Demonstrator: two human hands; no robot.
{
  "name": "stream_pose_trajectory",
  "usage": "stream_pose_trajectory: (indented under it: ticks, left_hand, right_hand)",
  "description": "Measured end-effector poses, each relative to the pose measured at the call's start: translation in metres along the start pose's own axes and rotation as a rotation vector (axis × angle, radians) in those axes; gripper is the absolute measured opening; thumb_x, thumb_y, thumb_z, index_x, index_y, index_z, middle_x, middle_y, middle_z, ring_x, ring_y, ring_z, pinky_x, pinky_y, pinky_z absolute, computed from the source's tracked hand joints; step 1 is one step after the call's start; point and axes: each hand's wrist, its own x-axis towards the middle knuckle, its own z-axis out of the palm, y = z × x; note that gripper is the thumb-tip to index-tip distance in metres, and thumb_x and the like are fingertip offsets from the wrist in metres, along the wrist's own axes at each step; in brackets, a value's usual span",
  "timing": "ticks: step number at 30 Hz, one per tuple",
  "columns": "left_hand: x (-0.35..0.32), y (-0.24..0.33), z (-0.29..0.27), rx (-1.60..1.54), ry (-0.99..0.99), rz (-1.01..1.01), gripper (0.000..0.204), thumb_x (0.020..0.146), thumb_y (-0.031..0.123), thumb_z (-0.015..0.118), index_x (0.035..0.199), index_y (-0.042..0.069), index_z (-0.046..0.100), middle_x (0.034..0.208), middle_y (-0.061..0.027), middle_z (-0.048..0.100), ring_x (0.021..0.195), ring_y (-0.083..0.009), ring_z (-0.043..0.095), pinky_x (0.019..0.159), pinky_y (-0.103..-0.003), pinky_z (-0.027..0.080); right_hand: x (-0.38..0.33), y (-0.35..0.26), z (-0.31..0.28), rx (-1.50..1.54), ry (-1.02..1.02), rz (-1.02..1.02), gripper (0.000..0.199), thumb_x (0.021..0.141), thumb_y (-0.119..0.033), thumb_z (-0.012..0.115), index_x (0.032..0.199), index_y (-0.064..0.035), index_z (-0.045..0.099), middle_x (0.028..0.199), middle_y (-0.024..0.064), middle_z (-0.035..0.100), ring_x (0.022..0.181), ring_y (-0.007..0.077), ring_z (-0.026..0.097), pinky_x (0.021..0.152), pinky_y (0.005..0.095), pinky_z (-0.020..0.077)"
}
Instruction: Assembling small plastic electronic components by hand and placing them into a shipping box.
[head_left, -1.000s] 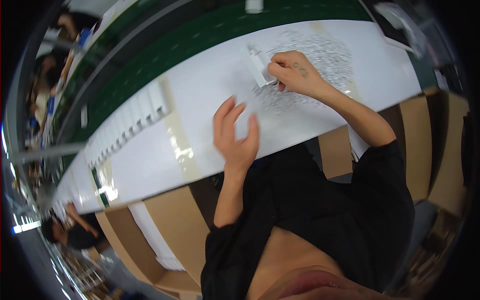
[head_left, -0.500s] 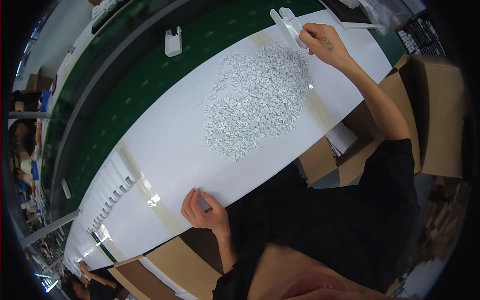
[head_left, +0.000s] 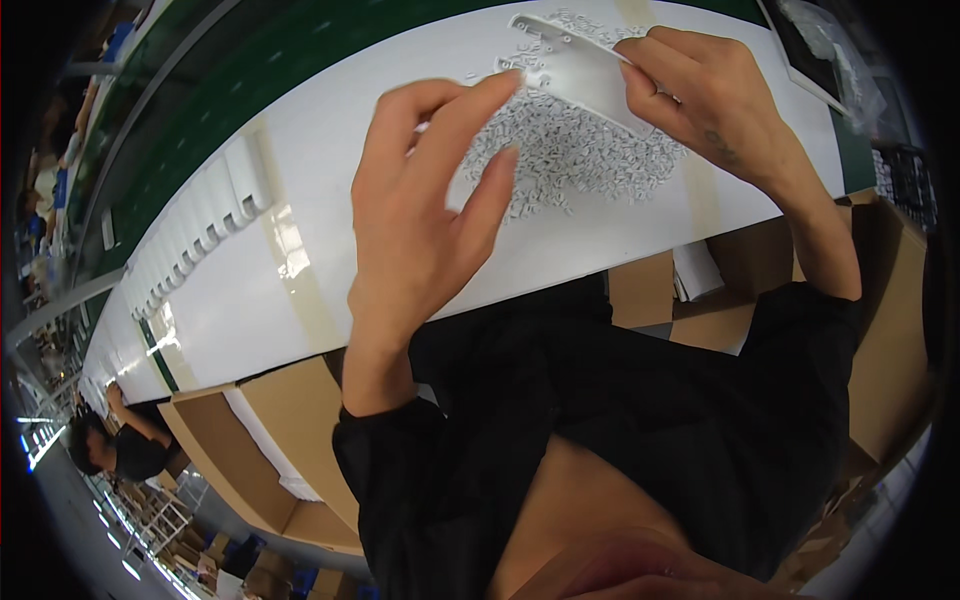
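Because the white housing (head_left: 592,78), at one o'clock over the small parts (head_left: 575,165), looks light, stiff and slick, its side edge suits a pinch; the right hand (head_left: 705,100) grips there, while the left hand's (head_left: 415,210) hold, near its prongs (head_left: 540,27), I cannot tell.

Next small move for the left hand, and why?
Probably bring the thumb of the left hand up to steady the forked end of the white plastic channel-shaped shell. The right hand grips it near its other end, over a pile of tiny white pieces; the left index fingertip is by the fork, contact unclear, and that thumb stands apart.
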Motion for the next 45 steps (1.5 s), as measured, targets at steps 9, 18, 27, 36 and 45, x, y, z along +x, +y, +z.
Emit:
stream_pose_trajectory:
  ticks: [9,18,27,36,45]
  left_hand:
    - [0.018,0.010,-0.026,0.253,-0.232,0.056,0.021,0.074,-0.002,0.068,0.093,0.002,0.073,0.084,-0.0036,0.062,0.071,-0.0142,0.055,0.064,-0.026,0.045]
    - [0.022,0.018,-0.038,0.197,-0.383,-0.069,0.016,0.072,-0.006,0.062,0.086,0.000,0.069,0.080,-0.0064,0.060,0.073,-0.0187,0.053,0.068,-0.029,0.046]
    - [-0.014,0.003,-0.034,0.119,-0.066,-0.246,0.022,0.078,-0.003,0.064,0.100,0.000,0.065,0.093,-0.0101,0.062,0.082,-0.0212,0.057,0.077,-0.030,0.048]
    - [-0.162,-0.048,-0.005,0.675,0.244,-0.633,0.026,0.089,0.006,0.062,0.114,0.001,0.062,0.125,-0.0164,0.055,0.119,-0.0332,0.052,0.103,-0.041,0.042]
    - [-0.157,-0.058,0.007,0.749,0.309,-0.707,0.018,0.094,0.010,0.059,0.110,0.003,0.064,0.128,-0.0141,0.055,0.120,-0.0311,0.051,0.100,-0.040,0.043]
  right_hand:
    - [0.009,-0.027,-0.003,0.002,0.014,-0.176,0.007,0.082,-0.002,0.068,0.086,-0.0004,0.062,0.068,0.0067,0.054,0.052,0.0197,0.045,0.051,0.0298,0.0385]
    - [0.001,-0.020,0.025,0.144,0.011,-0.147,0.009,0.083,-0.005,0.064,0.076,-0.0043,0.059,0.066,0.0064,0.059,0.052,0.0206,0.051,0.053,0.0309,0.0442]
    - [-0.037,0.067,0.024,0.193,0.117,0.148,0.010,0.084,-0.009,0.064,0.076,-0.0051,0.062,0.059,0.0043,0.059,0.046,0.0175,0.047,0.049,0.0277,0.0403]
    - [-0.124,0.334,0.026,-0.069,0.233,0.842,0.026,0.090,-0.022,0.059,0.093,0.0002,0.071,0.076,0.0113,0.068,0.060,0.0231,0.058,0.062,0.0328,0.0487]
    - [-0.153,0.433,0.032,-0.146,0.165,1.012,0.031,0.101,-0.030,0.054,0.109,-0.0043,0.069,0.085,0.0103,0.067,0.064,0.0175,0.059,0.061,0.0277,0.0494]
